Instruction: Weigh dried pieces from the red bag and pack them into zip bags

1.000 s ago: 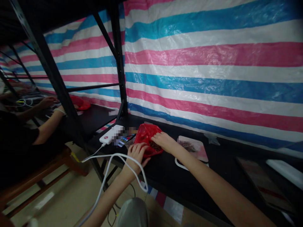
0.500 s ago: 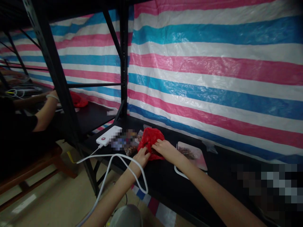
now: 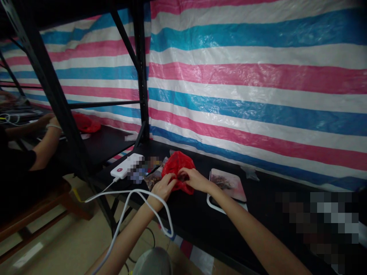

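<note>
Dim light leaves glare on the striped sheet (image 3: pixel 243 82) (soft, patchy), and pixelation blots the lower right.

Red plastic bag (image 3: pixel 177 162), mouth open, on the black worktop (image 3: pixel 190 214).
Film thin, glossy and heavily creased; no set shape. The far side stands puffed up; the near side slumps in loose folds. The opening lies toward the near side, partly covered by the fingers (image 3: pixel 168 179) of both hands. Dark contents (image 3: pixel 184 178) show within, too obscured to identify.
</note>
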`<state>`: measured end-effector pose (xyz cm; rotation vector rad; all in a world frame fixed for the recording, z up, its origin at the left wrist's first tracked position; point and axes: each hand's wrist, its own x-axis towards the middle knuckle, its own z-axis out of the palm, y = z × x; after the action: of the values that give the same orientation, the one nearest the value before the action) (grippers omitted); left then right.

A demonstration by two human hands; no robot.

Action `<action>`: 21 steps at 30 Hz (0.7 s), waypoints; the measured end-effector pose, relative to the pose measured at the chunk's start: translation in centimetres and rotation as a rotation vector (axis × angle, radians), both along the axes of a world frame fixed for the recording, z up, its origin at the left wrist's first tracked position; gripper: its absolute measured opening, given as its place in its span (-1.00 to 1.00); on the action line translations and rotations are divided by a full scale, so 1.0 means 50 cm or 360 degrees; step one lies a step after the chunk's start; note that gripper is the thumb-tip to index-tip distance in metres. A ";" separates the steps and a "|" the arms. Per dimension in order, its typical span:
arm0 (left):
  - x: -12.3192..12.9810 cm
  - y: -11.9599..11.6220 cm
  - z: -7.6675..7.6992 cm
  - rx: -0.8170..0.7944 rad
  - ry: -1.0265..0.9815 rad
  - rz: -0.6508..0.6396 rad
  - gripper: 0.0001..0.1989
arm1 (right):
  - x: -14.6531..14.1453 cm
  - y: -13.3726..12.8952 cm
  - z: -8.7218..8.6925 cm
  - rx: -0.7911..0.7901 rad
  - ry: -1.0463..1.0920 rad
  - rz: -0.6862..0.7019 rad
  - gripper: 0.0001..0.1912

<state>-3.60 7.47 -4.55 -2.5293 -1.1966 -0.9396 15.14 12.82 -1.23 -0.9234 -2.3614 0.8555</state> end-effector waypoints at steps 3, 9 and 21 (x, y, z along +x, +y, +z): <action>-0.015 -0.007 -0.011 0.0107 0.0021 -0.0004 -0.78 | 0.012 -0.001 -0.001 -0.0156 0.0211 -0.0016 -0.66; -0.024 -0.004 -0.011 -0.0126 0.0173 0.0061 -0.79 | 0.044 -0.021 0.020 -0.0210 0.0422 -0.0108 -0.66; 0.089 -0.076 0.104 -0.0064 -0.0112 0.0107 -0.65 | 0.276 -0.082 0.061 0.0143 0.0845 -0.0853 -0.54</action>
<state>0.85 3.68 0.68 -2.4883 -1.3251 -1.0063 28.96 8.73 1.82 -1.0628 -1.5819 0.6626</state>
